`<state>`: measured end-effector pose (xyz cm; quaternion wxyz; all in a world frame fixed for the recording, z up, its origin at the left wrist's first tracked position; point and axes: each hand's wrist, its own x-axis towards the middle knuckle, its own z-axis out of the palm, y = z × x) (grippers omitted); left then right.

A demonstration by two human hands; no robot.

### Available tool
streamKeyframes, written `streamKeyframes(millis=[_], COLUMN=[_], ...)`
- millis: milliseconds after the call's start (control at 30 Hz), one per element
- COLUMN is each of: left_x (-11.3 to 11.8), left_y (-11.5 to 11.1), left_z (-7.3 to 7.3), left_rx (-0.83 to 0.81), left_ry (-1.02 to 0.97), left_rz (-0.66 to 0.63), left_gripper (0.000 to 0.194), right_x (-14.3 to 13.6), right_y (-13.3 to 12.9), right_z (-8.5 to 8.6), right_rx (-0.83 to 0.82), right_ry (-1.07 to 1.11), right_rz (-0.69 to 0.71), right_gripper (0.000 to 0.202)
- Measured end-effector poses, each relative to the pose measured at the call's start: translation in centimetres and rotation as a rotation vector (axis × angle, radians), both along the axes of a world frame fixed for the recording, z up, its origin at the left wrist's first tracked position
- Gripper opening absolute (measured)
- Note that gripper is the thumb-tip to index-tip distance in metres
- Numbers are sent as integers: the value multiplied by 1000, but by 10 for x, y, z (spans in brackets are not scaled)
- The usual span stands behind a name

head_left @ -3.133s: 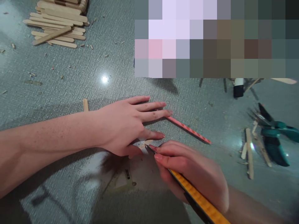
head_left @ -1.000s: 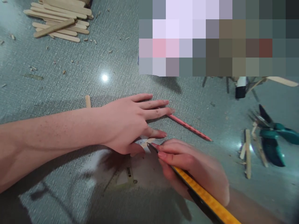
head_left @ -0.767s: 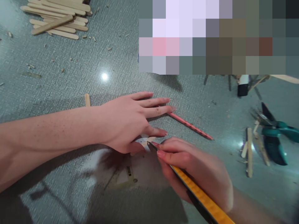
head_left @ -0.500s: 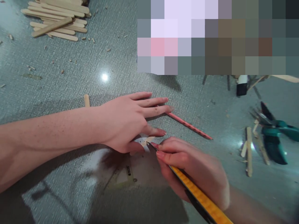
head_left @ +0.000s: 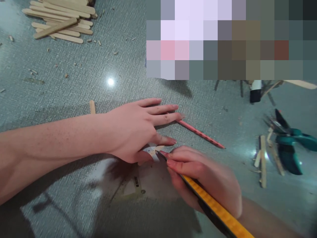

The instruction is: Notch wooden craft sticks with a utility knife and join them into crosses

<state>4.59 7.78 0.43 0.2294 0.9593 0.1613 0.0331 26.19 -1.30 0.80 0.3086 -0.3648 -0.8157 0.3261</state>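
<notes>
My left hand [head_left: 133, 129] lies palm down on the table with its fingers spread. Its thumb and index finger press on either side of a small wooden craft stick [head_left: 159, 148], mostly hidden beneath the hand. In my right hand [head_left: 208, 178] is a yellow and black utility knife [head_left: 219, 211], gripped near the blade end. The blade tip touches the stick between my left thumb and index finger. Beneath the left middle fingertip, a pink pencil [head_left: 198, 132] slants away to the right.
Craft sticks [head_left: 61, 19] are piled at the upper left. Green-handled pliers [head_left: 289, 142] lie at the right beside split stick pieces [head_left: 263, 162]. Another stick [head_left: 92, 106] pokes out behind my left wrist. Wood crumbs dot the grey textured table [head_left: 119, 66]. The upper right is pixelated.
My right hand and the knife have shifted slightly, the handle's rear end swinging a little to the right. The left hand stays put.
</notes>
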Motion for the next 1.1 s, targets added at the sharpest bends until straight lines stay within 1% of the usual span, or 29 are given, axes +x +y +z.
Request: streamKeyframes(millis=[300, 567, 800, 1100], left_x=[-1, -1, 0, 1], left_y=[1, 0, 0, 1], left_z=[-1, -2, -2, 0], left_rx=[-14, -14, -5, -15], left_ry=[-17, -21, -9, 23], left_rz=[3, -4, -5, -1], left_gripper=[62, 62, 64, 63], right_x=[5, 0, -1, 0], right_y=[-4, 1, 0, 2], right_z=[0, 0, -1, 6], right_rx=[-71, -5, 7, -117], right_ry=[-31, 28, -15, 4], right_rz=[38, 14, -1, 32], right_gripper=[21, 29, 28, 20])
